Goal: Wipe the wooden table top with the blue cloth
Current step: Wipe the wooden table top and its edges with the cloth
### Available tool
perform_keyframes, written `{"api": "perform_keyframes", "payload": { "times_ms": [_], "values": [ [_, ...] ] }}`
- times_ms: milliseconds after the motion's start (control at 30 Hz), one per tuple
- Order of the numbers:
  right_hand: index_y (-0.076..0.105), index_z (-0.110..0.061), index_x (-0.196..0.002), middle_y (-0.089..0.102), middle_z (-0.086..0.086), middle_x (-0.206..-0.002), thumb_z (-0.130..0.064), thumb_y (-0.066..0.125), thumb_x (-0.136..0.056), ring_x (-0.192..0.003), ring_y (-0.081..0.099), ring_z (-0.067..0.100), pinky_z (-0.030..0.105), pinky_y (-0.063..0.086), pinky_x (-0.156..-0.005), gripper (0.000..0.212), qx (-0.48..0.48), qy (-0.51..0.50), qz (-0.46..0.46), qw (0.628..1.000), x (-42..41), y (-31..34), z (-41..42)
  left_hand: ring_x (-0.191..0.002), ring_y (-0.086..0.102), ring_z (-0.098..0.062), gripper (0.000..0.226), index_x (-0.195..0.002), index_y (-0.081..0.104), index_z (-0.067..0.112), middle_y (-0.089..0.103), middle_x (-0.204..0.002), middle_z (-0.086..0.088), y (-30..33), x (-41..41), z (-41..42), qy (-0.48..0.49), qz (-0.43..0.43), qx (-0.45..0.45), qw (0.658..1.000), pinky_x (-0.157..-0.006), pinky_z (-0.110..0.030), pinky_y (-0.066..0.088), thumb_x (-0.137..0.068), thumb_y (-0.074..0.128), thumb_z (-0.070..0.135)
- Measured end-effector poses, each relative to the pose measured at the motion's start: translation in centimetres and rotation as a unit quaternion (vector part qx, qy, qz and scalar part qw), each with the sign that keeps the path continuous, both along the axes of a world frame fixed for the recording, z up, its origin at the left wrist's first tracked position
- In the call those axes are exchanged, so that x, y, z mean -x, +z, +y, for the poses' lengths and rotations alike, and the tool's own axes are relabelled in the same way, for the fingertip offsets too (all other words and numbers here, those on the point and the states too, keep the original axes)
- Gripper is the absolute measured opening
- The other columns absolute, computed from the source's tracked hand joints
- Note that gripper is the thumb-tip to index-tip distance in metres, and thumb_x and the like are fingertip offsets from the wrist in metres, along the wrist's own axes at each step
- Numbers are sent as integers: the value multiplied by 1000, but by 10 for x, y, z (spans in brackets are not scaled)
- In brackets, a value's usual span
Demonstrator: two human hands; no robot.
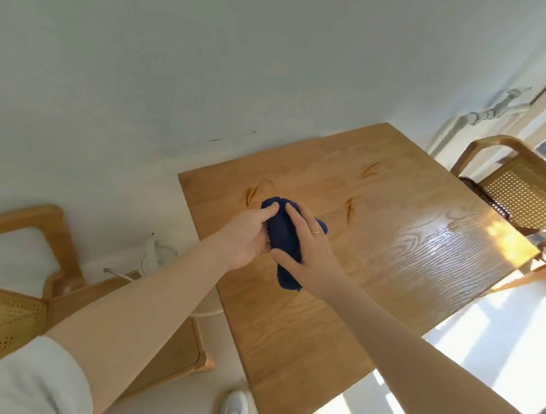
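- Both hands meet over the middle of the tabletop (308, 316), holding a bunched dark blue cloth (284, 235) between them.
- Left hand (249, 237) cups the cloth from the left, its fingers curled round the bundle and one fingertip laid across the top, likely to steady the fabric while it is gathered.
- Right hand (310, 251) wraps the cloth from the right, thumb hooked round the near part and fingers spread over the top; a ring (316, 232) shows on one finger.
- Held this way, the cloth seems to be getting folded or bunched into a pad that suits wiping.
- A loose end of the cloth hangs toward the near side, below the right hand; whether it touches the wood cannot be told.
- Three reddish-brown smears mark the wood: one just beyond the cloth to the left (253, 190), one to its right (349, 208), one farther off toward the far right (370, 170). These look like what the wiping is for, and they appear not yet wiped.
- Sunlight glares on the right part of the tabletop.
- Cane-backed wooden chairs stand at the far right (513, 190) and at the near left (14, 315).
- A white shoe (235, 403) shows on the floor at the near edge.
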State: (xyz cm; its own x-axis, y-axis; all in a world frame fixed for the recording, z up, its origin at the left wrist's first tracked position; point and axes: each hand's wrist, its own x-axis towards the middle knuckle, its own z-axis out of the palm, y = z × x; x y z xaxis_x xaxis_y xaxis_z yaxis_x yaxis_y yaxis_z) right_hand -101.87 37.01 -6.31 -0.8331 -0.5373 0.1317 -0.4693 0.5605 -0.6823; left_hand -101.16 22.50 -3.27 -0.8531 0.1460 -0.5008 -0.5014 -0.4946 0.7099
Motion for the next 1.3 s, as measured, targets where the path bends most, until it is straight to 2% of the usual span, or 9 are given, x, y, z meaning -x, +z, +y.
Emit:
{"api": "perform_keyframes", "payload": {
  "times_ms": [200, 333, 433, 533, 600, 733, 833, 1067, 1300],
  "values": [
    [27, -29, -142, 19, -4, -148, -20, 62, -87, -126, 34, 9, 14, 34, -93, 66, 40, 67, -62, 995, 62, -29, -33, -103, 60, -24, 33, -121, 53, 9, 61, -116, -11, -23, 39, -24, 101, -14, -19, 995, -84, -37, 49, -100, 31, 23],
    [34, -25, -140, 32, -3, -142, -9, 54, -90, -98, 41, -14, 6, 37, -86, 56, 37, 123, -95, 987, 107, -45, -56, -108, 59, -16, 35, -118, 59, 18, 63, -119, -3, -54, 59, -41, 179, -15, 131, 975, -101, -40, 41, -98, 33, 30],
    [25, -33, -140, 37, -10, -135, -15, 51, -93, -87, 49, -16, 11, 42, -68, 56, 36, 135, -130, 982, 138, -48, -74, -132, 40, -18, 42, -140, 40, 25, 43, -142, 5, -81, 59, -60, 193, -77, 375, 903, -113, -39, 27, -98, 38, 25],
    [33, -29, -137, 42, -6, -136, -22, 51, -94, -100, 54, -2, 16, 40, -73, 48, 63, 173, -76, 980, 162, -46, -102, -145, 6, -28, 87, -149, -3, 14, 2, -158, -10, -113, 46, -78, -50, -116, 615, 778, -117, -39, 16, -88, 57, 34],
    [42, -22, -135, 42, -3, -139, -26, 51, -93, -112, 50, 16, 25, 41, -82, 43, 58, 196, -4, 979, 174, -49, -126, -144, -15, -24, 121, -144, -24, 8, -25, -154, -10, -126, 44, -86, -162, -156, 663, 714, -119, -39, 4, -77, 64, 56],
    [36, -24, -140, 26, 1, -153, -42, 39, -96, -135, 26, 31, 44, 28, -103, 48, -178, 325, 144, 917, 175, -85, -165, -145, -12, -23, 143, -146, -19, 7, -19, -156, -11, -135, 50, -97, -149, -158, 713, 667, -119, -37, 1, -55, 69, 72],
    [15, -27, -147, 7, -4, -157, -49, 23, -97, -143, 3, 26, 39, 9, -112, 55, -290, 412, 163, 849, 173, -122, -171, -146, -6, -25, 151, -148, -13, 7, -11, -157, -12, -141, 50, -102, -135, -192, 726, 646, -119, -40, 5, -43, 67, 80],
    [15, -33, -146, 4, -8, -157, -49, 18, -97, -143, -3, 27, 51, 1, -113, 52, -302, 332, 180, 875, 214, -142, -235, -143, -18, -17, 151, -145, -22, 10, -27, -154, -6, -149, 55, -113, -181, -116, 751, 624, -117, -35, -8, -44, 63, 83],
    [16, -33, -146, 11, -6, -156, -48, 15, -98, -143, 8, 26, 44, 15, -109, 50, -304, 313, 199, 878, 233, -142, -250, -143, -17, -16, 152, -145, -22, 11, -30, -152, -5, -153, 53, -116, -163, -85, 732, 656, -111, -27, -12, -42, 66, 80]
  ]
}}
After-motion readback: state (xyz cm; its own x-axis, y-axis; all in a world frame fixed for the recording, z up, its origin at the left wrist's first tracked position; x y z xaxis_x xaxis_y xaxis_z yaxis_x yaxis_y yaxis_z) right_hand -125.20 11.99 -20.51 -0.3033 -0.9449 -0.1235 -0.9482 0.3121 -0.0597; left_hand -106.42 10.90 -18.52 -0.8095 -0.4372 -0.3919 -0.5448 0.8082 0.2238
